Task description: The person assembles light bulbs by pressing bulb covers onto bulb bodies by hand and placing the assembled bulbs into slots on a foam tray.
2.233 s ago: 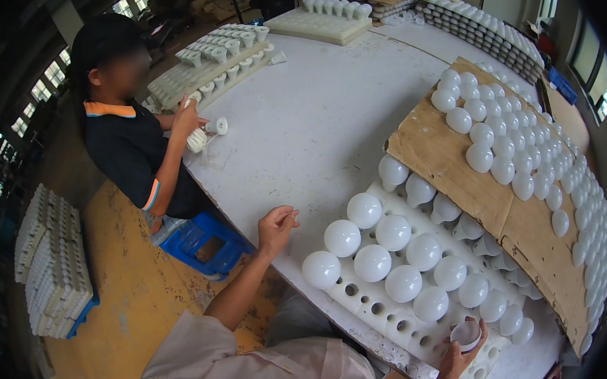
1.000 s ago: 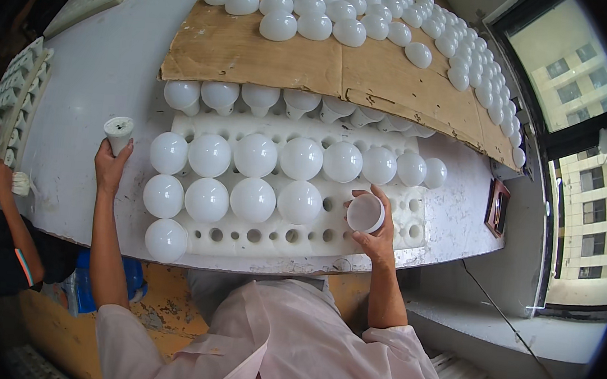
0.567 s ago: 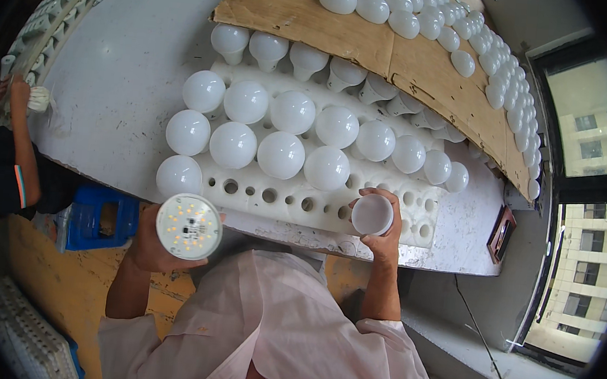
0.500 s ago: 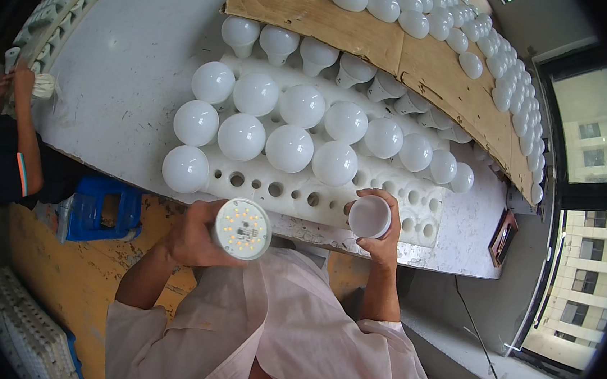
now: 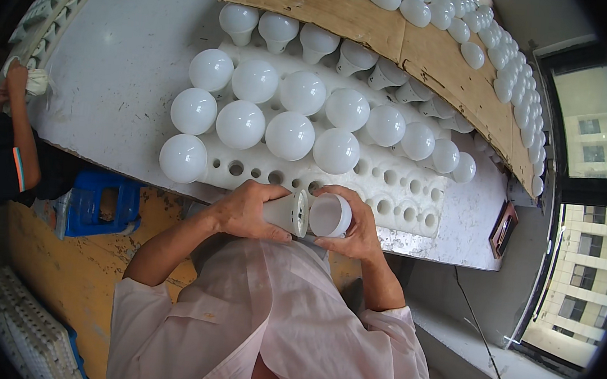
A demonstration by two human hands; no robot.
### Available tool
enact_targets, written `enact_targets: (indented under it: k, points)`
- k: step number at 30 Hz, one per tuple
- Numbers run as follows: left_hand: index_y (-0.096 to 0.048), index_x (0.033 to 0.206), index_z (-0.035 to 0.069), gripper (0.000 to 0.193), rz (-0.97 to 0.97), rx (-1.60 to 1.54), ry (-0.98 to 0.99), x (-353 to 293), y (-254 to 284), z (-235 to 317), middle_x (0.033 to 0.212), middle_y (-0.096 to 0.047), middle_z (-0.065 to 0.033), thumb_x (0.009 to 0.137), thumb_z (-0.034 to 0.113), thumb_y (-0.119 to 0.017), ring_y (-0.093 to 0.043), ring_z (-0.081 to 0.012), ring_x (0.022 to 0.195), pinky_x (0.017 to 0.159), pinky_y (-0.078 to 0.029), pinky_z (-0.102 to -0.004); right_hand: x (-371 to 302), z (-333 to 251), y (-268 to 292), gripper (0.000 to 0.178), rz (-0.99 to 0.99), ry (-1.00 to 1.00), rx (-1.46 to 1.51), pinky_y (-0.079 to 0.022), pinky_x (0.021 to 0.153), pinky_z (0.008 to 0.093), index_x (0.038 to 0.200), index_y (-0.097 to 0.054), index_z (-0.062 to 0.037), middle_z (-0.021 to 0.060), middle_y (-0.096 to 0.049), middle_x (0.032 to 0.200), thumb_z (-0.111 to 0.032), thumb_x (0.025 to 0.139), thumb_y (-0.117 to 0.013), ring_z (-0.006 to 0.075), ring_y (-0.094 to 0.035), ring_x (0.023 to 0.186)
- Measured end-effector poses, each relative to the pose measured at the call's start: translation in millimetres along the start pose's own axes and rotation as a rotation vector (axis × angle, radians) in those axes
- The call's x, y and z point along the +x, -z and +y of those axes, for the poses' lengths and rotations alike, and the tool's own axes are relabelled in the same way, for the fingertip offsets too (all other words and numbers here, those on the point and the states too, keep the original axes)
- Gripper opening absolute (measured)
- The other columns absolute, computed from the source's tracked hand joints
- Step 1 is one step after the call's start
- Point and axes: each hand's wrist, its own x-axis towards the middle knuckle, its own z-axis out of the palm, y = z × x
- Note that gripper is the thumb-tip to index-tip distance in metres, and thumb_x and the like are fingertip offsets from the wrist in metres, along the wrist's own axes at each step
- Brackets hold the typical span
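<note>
My left hand (image 5: 247,212) is wrapped round a white LED bulb base (image 5: 285,213), which lies on its side with its round open face to the right. Opposite it, my right hand (image 5: 358,227) grips a white bulb cover (image 5: 329,215), a hollow dome with its opening turned toward me and the base. Base and cover are very close at their rims; whether they touch I cannot tell. Just beyond my hands lies a white foam tray (image 5: 247,177) with rows of holes. Several round white bulbs (image 5: 290,136) stand in it, domes up.
A cardboard sheet (image 5: 312,13) carrying many white domes (image 5: 415,12) covers the far right, above a row of bulbs. At left, a person (image 5: 4,149) works by a stack of trays (image 5: 59,13). A blue stool (image 5: 103,204) stands below the table edge, and a window (image 5: 577,235) is at right.
Both hands have come together in front of me. The left has turned the bulb base from facing up to facing right, and the right has brought the cover leftward beside it.
</note>
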Motion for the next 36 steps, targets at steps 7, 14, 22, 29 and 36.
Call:
enact_targets:
  k: [7, 14, 22, 29, 36]
  points:
    - [-0.06, 0.115, -0.002, 0.066, 0.009, 0.029, -0.011, -0.5, 1.8, -1.7, 0.099, -0.068, -0.017, 0.062, 0.028, -0.086, -0.066, -0.0224, 0.091, 0.082, -0.05, -0.0327, 12.2, -12.7, -1.0, 0.078, -0.089, 0.028, -0.231, -0.046, 0.093, 0.0374, 0.124, -0.053, -0.0064, 0.0131, -0.06, 0.117, -0.023, 0.056, -0.086, 0.0293, -0.06, 0.106]
    - [-0.062, 0.111, -0.002, 0.061, -0.012, 0.083, -0.018, 0.3, 0.1, 4.7, 0.094, -0.069, -0.0177, 0.061, 0.024, -0.085, -0.068, -0.0234, 0.087, 0.079, -0.051, -0.033, 13.7, -25.9, -5.3, 0.087, -0.219, 0.001, -0.447, -0.05, 0.088, 0.0425, 0.132, -0.044, -0.0066, 0.0187, -0.058, 0.119, -0.032, 0.06, -0.085, 0.0378, -0.059, 0.105]
    - [-0.065, 0.102, -0.002, 0.05, 0.031, 0.041, -0.022, -5.3, -2.5, 3.7, 0.088, -0.068, -0.0191, 0.062, 0.024, -0.081, -0.067, -0.0261, 0.081, 0.076, -0.05, -0.0337, 18.6, -34.5, -9.1, 0.09, -0.297, -0.006, -0.554, -0.052, 0.085, 0.0429, 0.135, -0.04, -0.0031, 0.0221, -0.058, 0.117, -0.036, 0.064, -0.083, 0.04, -0.061, 0.1]
    - [-0.065, 0.1, -0.003, 0.05, -0.027, 0.006, 0.009, -6.1, -0.4, 7.7, 0.089, -0.068, -0.0191, 0.063, 0.026, -0.082, -0.067, -0.0253, 0.083, 0.076, -0.051, -0.0339, 20.6, -25.9, -21.9, 0.081, -0.255, 0.037, -0.445, -0.052, 0.085, 0.0422, 0.129, -0.044, -0.0046, 0.0186, -0.059, 0.114, -0.026, 0.061, -0.084, 0.0369, -0.062, 0.099]
    - [-0.065, 0.1, -0.004, 0.061, -0.031, -0.026, -0.141, -8.6, -1.1, 6.4, 0.087, -0.069, -0.0164, 0.063, 0.04, -0.086, -0.068, -0.0206, 0.085, 0.076, -0.053, -0.0327, 27.0, -19.5, -43.2, 0.057, 0.031, 0.685, -0.266, -0.05, 0.077, 0.0389, 0.112, -0.056, -0.003, 0.0143, -0.058, 0.109, -0.01, 0.06, -0.08, 0.0316, -0.059, 0.094]
